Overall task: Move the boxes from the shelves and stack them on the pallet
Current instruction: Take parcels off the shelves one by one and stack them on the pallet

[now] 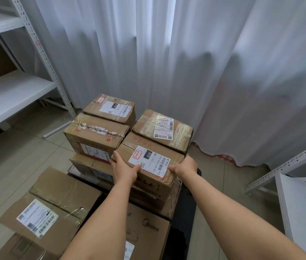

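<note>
Both hands gripped the near box (149,162) at its near corners: left hand (124,168) on the left corner, right hand (184,167) on the right corner, fingers curled around the box edges, thumbs on top beside the white shipping label (149,160). Box sat on the top layer of the stack, right front slot. Its left edge was just beside the taped box (96,135); its far edge touched the box with the yellowish tape (162,128). A fourth box (110,107) stood at the far left of that layer, touching the taped one. Lower cartons showed under the held box, exact count unclear.

Near left, a flat carton (51,209) lay tilted over others; a Midea carton (148,228) sat between the arms. Dark pallet (184,209) edge showed to the right of the stack, a narrow bare strip.

Open room: tiled floor (26,147) free on the left between stack and shelf unit (13,92), with a white tube (57,129) lying there. White curtain (186,62) hung close behind the stack. Second rack (289,177) stood well apart on the right, floor gap between.
</note>
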